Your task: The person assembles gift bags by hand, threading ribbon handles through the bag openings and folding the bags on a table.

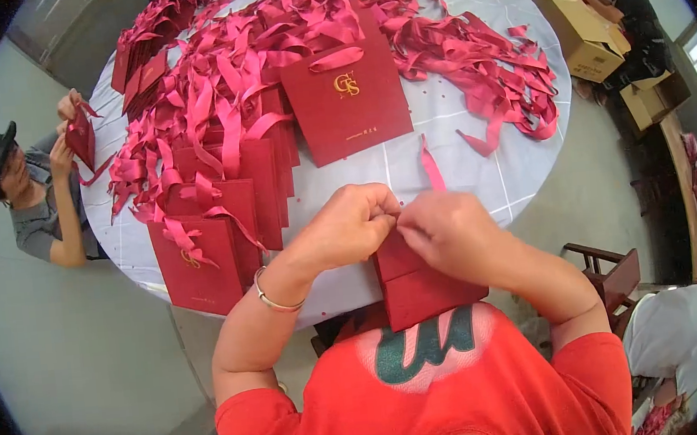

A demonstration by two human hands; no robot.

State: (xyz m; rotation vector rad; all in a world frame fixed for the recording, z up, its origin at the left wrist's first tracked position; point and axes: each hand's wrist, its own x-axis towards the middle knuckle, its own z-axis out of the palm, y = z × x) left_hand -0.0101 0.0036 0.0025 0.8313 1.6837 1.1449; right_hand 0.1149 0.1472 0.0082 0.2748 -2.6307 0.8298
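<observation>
Broadly, a round table under a pale cloth (520,174) fills the upper middle of the frame, with the wearer's red shirt (498,379) along the bottom. A heap of pink ribbons (221,74) spreads over the table's far half, top centre to upper right. Next in size come a brown carton (578,28) at upper right and a co-worker (50,213) at the left edge, who lifts a smaller red bag (82,142) in both hands. Dark red paper bags (199,269) stand packed in a row left of centre, ribbons draped over them; another bag with a gold emblem (348,108) leans near the top centre.

The bag being worked on (431,295) is at lower centre, between the hands and the shirt, partly hidden. Over its upper part, the left hand (356,227) and right hand (452,233) meet, each in a narrow pinch; what lies between the fingertips cannot be made out. Smallest, a ribbon strip (431,167) pokes up just beyond the right hand. The step in hand seems to be fastening or threading ribbon at the bag; the next move probably calls for steady tension and close fingertip control.
</observation>
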